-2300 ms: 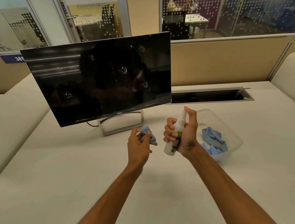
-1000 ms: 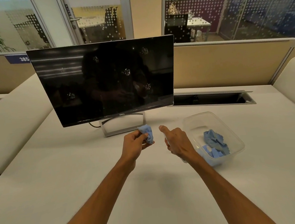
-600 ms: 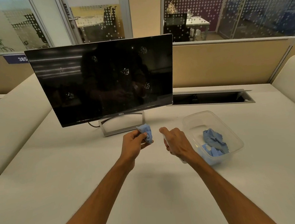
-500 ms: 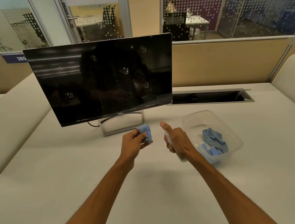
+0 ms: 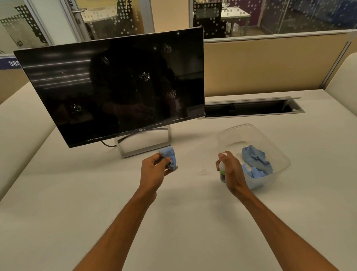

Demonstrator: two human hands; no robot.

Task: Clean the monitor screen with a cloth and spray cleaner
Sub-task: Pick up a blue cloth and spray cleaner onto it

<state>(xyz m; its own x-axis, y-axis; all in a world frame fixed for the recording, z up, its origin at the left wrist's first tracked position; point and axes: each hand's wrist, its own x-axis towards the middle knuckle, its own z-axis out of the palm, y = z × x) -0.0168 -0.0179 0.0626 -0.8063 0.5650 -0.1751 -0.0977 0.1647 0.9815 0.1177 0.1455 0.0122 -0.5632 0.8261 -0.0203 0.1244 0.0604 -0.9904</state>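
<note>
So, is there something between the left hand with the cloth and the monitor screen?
Nothing visible. The left hand holds the cloth just before the monitor's stand; the screen above is unobstructed.

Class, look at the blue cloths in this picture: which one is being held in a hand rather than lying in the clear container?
The small bunched blue cloth pinched in the left hand, in front of the monitor stand. The other blue cloths lie crumpled in the clear plastic container.

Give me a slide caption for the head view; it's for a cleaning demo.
Left hand holds a blue cloth, right hand a spray bottle, before the spotted monitor.
</note>
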